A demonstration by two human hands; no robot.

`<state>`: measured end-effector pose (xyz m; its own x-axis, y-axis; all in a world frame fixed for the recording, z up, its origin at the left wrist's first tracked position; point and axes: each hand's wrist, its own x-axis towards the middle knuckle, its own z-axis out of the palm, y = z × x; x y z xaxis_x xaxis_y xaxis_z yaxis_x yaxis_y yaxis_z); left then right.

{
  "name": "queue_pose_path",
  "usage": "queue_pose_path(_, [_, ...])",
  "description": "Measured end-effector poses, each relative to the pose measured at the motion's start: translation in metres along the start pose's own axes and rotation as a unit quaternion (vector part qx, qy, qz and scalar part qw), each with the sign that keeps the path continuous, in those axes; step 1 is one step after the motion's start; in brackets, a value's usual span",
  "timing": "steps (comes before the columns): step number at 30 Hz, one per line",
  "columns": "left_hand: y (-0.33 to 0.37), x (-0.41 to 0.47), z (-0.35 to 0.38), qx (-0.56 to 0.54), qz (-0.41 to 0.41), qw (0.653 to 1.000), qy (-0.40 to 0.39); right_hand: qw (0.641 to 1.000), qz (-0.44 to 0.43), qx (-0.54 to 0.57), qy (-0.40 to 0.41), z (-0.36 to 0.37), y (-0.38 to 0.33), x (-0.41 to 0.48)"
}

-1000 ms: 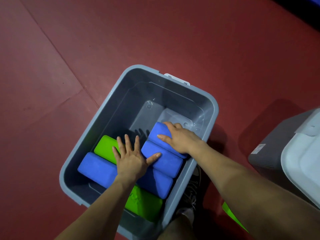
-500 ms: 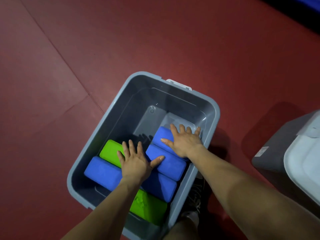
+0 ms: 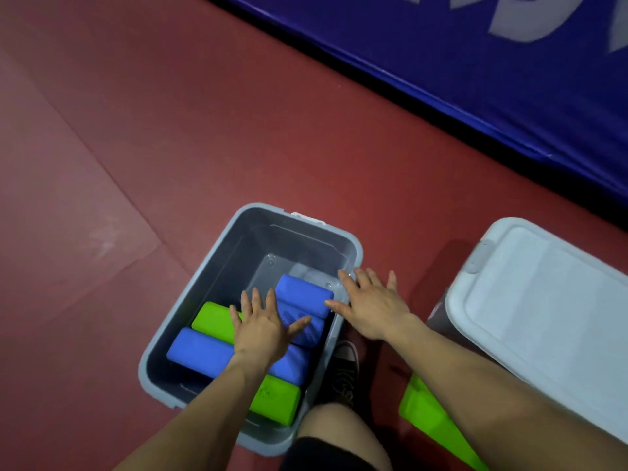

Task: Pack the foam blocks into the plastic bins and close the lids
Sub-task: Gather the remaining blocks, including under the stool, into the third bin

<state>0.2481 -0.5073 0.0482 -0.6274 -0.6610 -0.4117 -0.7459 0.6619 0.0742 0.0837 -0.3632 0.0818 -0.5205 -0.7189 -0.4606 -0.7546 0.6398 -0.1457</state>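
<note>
Head view, listed from the left.

- Floor mat (image 3: 102, 198), red, bears everything.
- Bin (image 3: 231, 266), grey, no lid on it. It holds the packed foam at its near end.
- Long blue block (image 3: 197, 351) and green block (image 3: 212, 317) lie flat, side by side.
- Left hand (image 3: 261, 331) lies flat with fingers spread, pressing on the blocks and grasping nothing.
- Top blue block (image 3: 302, 294) lies crosswise on the layer below.
  - Risk: it looks loosely perched and may slide or spring up once the pressure lifts.
- Right hand (image 3: 370, 307) is spread over the bin's right rim and holds nothing. Contact with the rim cannot be told.
- Loose green block (image 3: 424, 416) lies on the floor outside the bin.
  - Risk: it could be overlooked.
- Second bin's lid (image 3: 543, 300), pale, is in place.
- Risk overall: an uneven stack could stop the lid seating.
</note>
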Motion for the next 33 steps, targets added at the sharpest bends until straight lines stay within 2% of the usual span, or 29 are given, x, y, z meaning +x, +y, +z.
queue_pose_path(9, [0.075, -0.074, -0.076, -0.025, 0.13, 0.987, 0.092, 0.993, 0.091, 0.04, 0.063, -0.026, 0.054, -0.14])
queue_pose_path(14, [0.135, -0.103, -0.092, -0.02, 0.195, 0.971, 0.134, 0.983, 0.155, 0.076, 0.069, -0.001, 0.112, -0.218])
queue_pose_path(17, [0.183, -0.118, -0.084, -0.008, 0.239, 0.963, 0.123, 0.973, 0.198, 0.102, 0.061, 0.026, 0.151, -0.251])
queue_pose_path(23, [0.276, -0.133, -0.025, 0.039, 0.303, 0.952, 0.034, 0.951, 0.263, 0.162, 0.029, 0.083, 0.221, -0.285])
queue_pose_path(27, [0.315, -0.13, 0.043, 0.074, 0.301, 0.949, -0.052, 0.933, 0.297, 0.202, 0.009, 0.129, 0.253, -0.288])
queue_pose_path(30, [0.329, -0.117, 0.103, 0.061, 0.253, 0.958, -0.125, 0.917, 0.323, 0.235, -0.017, 0.173, 0.275, -0.284])
queue_pose_path(33, [0.337, -0.096, 0.159, -0.008, 0.16, 0.965, -0.209, 0.889, 0.36, 0.28, -0.037, 0.22, 0.297, -0.274])
